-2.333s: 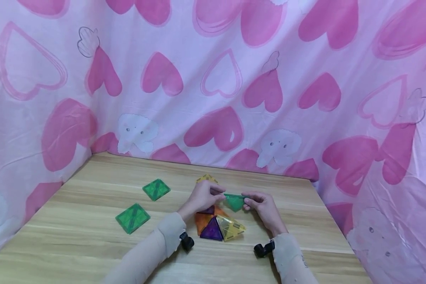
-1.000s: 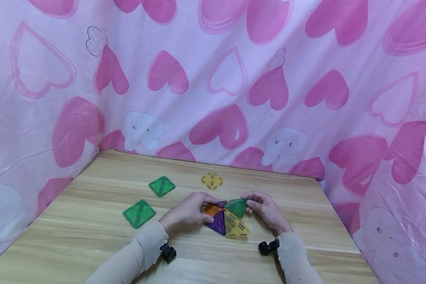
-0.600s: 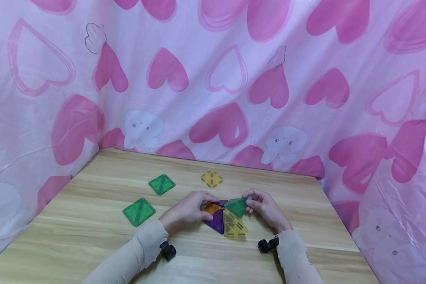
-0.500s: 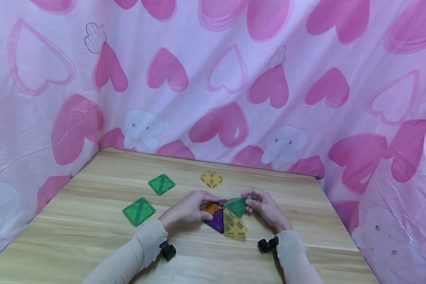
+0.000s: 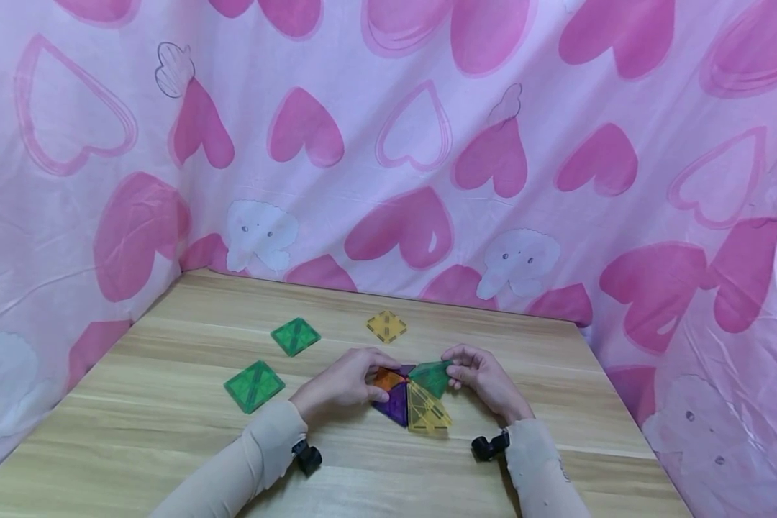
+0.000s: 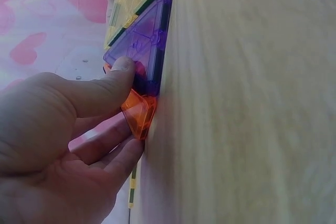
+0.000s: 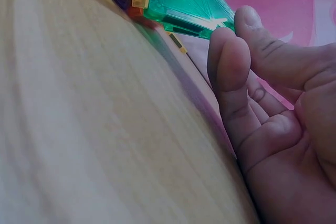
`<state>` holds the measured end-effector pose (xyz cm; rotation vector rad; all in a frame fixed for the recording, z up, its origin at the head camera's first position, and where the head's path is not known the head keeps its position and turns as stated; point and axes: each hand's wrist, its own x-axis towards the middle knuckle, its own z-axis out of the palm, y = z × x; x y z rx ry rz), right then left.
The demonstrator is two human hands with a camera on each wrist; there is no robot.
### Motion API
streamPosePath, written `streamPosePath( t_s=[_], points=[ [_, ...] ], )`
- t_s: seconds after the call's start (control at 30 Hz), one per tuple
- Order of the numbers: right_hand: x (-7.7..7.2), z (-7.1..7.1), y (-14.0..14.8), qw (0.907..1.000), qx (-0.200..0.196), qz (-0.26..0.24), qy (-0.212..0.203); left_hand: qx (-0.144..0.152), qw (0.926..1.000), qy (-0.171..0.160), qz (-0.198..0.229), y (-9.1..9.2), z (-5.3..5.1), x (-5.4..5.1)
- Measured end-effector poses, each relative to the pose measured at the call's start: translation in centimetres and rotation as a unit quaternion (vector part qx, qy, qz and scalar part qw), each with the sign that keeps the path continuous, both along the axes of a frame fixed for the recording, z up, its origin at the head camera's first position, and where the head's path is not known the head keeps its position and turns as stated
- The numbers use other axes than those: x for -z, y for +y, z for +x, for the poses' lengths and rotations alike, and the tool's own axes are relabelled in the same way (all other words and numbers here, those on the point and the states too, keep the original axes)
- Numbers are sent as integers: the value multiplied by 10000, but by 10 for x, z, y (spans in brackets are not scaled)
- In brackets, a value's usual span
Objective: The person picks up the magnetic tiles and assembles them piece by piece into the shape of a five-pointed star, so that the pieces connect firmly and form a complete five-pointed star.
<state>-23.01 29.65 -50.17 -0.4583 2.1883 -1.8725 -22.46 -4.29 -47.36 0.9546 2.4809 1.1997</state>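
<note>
In the head view, a cluster of translucent magnetic tiles lies near the middle of the table: an orange tile (image 5: 388,379), purple triangles and a yellow triangle (image 5: 427,410). My left hand (image 5: 346,381) grips the cluster's left side. In the left wrist view its thumb presses the purple triangle (image 6: 139,45), with the fingers at the edge of the orange tile (image 6: 139,113). My right hand (image 5: 482,378) pinches the outer corner of a green triangular magnetic tile (image 5: 431,377) between thumb and fingers. That tile tilts up off the table, its inner end against the cluster in the right wrist view.
Two green square arrangements (image 5: 296,336), the nearer one (image 5: 255,386) lower down, lie flat on the left of the wooden table (image 5: 168,432). A yellow tile (image 5: 386,326) lies behind the cluster. A pink heart-patterned curtain (image 5: 388,158) hangs around the table's back and sides.
At first both hands held the green tile above the cluster. My left hand then let go and took the cluster's left side, while the tile came down against it. Lately both hands barely move.
</note>
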Motion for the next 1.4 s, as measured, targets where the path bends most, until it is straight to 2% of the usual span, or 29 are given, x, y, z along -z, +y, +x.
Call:
streamPosePath(
  t_s=[0.2,0.33,0.4,0.57,0.7,0.87,1.07,1.2,1.4],
  points=[
    [-3,1,0,9998,53,149,-86,137,9998,-97,97,-4,-1,-4],
    [-5,3,-1,9989,112,427,-123,-65,9993,-285,243,-7,-5,-7],
    [-5,3,-1,9986,126,489,-137,-314,9985,-313,313,-7,-8,-9],
    [-7,1,1,9988,148,456,-99,-1112,9929,6,428,-1,-21,-10],
    [-7,1,1,9993,62,376,-58,-1523,9875,137,385,4,-32,-4],
    [-3,-1,0,9993,35,327,-155,-1909,9815,141,88,8,-42,1],
    [2,-7,-5,9974,653,264,-147,-1761,9840,109,-247,10,-52,0],
    [3,-14,-11,9919,1147,554,3,-1637,9857,194,-356,10,-56,-1],
    [1,-27,-15,9854,1471,830,196,-1504,9874,349,-333,17,-57,-1]
  ],
)
